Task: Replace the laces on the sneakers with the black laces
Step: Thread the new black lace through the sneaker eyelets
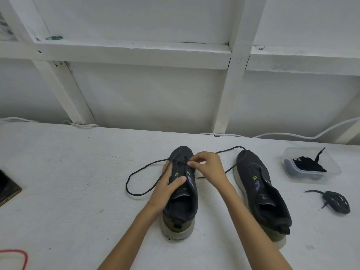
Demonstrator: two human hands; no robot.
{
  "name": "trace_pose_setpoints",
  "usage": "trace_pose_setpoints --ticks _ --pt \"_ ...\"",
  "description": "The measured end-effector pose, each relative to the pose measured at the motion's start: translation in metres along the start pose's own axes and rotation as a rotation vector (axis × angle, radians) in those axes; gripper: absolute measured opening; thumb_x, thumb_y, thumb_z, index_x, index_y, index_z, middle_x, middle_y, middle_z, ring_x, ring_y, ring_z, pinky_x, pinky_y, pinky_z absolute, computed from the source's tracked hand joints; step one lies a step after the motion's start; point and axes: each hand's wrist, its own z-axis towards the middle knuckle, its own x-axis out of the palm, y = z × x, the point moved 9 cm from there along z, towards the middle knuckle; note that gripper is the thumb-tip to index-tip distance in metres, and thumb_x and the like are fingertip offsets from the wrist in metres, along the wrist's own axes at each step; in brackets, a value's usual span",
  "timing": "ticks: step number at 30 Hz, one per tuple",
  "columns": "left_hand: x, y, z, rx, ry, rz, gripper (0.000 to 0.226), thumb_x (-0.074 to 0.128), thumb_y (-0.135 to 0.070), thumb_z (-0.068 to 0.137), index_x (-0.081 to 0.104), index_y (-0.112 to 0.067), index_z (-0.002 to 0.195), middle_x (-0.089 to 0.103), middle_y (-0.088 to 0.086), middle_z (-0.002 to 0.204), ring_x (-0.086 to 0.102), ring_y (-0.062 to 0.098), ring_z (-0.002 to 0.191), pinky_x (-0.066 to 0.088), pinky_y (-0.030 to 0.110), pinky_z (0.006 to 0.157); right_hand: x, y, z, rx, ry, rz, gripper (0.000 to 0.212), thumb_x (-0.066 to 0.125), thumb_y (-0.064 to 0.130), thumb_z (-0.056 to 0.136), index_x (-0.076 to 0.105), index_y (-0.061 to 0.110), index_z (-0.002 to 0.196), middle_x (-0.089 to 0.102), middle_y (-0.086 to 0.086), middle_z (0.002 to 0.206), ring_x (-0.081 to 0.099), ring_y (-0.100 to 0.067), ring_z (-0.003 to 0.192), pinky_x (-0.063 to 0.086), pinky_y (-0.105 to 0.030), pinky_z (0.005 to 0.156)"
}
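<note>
- Left sneaker [180, 191] on surface [78, 182], toe away; gripped by left hand [167, 185], fingers [168, 168] curled round its side
- Black lace [127, 184] pinched at front eyelets between right hand [209, 166] fingers; loose ends trailing on surface

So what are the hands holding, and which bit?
The right hand pinches the lace close to the front holes of the left-side sneaker. The left hand holds that sneaker at its middle, thumb on the tongue.

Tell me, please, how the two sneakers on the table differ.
The left sneaker has a lace threaded near its toe; the right sneaker shows none in its eyelets. The left hand holds the left sneaker and the right hand pinches its lace; neither touches the right sneaker. Both are dark.
</note>
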Motion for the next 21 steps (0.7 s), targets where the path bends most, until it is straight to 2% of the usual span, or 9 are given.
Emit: trace_pose_setpoints --ticks 3,7,10,12,14,15,18,21 --pt "0.0 0.003 0.001 0.001 0.004 0.011 0.085 0.066 -0.067 0.075 0.03 -0.042 0.148 0.026 -0.02 0.156 0.023 0.002 0.145 0.022 0.043 0.12 0.001 0.002 0.003 -0.009 0.001 -0.097 0.005 0.071 0.021 0.084 0.073 0.016 0.082 0.071 0.008 0.078 0.065 -0.008 0.078 0.052 -0.028 0.075" --pt "0.003 -0.007 -0.001 0.037 0.014 -0.005 0.071 0.064 -0.055 0.079 0.038 -0.041 0.144 0.035 -0.019 0.151 0.033 0.003 0.14 0.028 0.042 0.118 -0.003 0.001 0.004 0.03 -0.106 -0.085 0.007 0.062 0.022 0.09 0.061 0.02 0.084 0.069 0.004 0.077 0.064 -0.012 0.075 0.049 -0.029 0.071" --pt "0.002 -0.009 -0.003 0.039 0.004 -0.018 0.07 0.063 -0.054 0.079 0.04 -0.04 0.143 0.037 -0.018 0.15 0.035 0.004 0.139 0.029 0.042 0.118 0.001 -0.009 0.007 0.08 -0.078 0.042 0.01 0.067 0.029 0.088 0.067 0.02 0.084 0.072 0.003 0.079 0.068 -0.015 0.078 0.056 -0.036 0.078" --pt "0.002 -0.009 -0.003 0.039 0.009 -0.019 0.069 0.062 -0.054 0.078 0.04 -0.042 0.143 0.038 -0.018 0.149 0.037 0.004 0.138 0.03 0.042 0.117 0.001 -0.016 0.006 0.127 -0.023 0.174 0.016 0.077 0.032 0.082 0.073 0.017 0.086 0.073 0.002 0.081 0.069 -0.012 0.08 0.057 -0.027 0.078" --pt "0.002 -0.009 -0.003 0.033 0.01 -0.019 0.069 0.063 -0.056 0.078 0.04 -0.043 0.142 0.037 -0.018 0.149 0.036 0.003 0.138 0.03 0.042 0.117 0.001 -0.016 0.002 0.116 0.024 0.222 0.016 0.083 0.024 0.076 0.075 0.014 0.086 0.074 0.002 0.082 0.067 -0.004 0.077 0.051 -0.013 0.073" --pt "0.002 -0.008 -0.002 0.033 0.008 -0.016 0.07 0.063 -0.056 0.078 0.04 -0.043 0.143 0.036 -0.018 0.15 0.034 0.003 0.139 0.029 0.042 0.118 0.001 -0.014 0.001 0.101 0.031 0.221 0.013 0.083 0.019 0.075 0.076 0.014 0.083 0.074 0.002 0.081 0.066 -0.002 0.075 0.049 -0.011 0.071" --pt "0.002 -0.007 -0.003 0.025 0.016 -0.009 0.07 0.062 -0.057 0.077 0.04 -0.043 0.142 0.036 -0.018 0.15 0.036 0.003 0.138 0.03 0.041 0.117 0.001 -0.009 0.005 0.087 0.026 0.207 0.006 0.077 0.008 0.08 0.073 0.013 0.08 0.071 0.001 0.077 0.064 -0.007 0.073 0.049 -0.014 0.071" --pt "0.003 -0.011 -0.005 0.031 0.028 -0.017 0.066 0.061 -0.055 0.078 0.044 -0.04 0.14 0.044 -0.018 0.143 0.044 0.001 0.131 0.036 0.036 0.114 -0.007 -0.009 0.013 0.161 -0.034 0.357 0.011 0.065 0.005 0.09 0.066 0.009 0.08 0.067 -0.005 0.08 0.064 -0.016 0.076 0.054 -0.022 0.069"
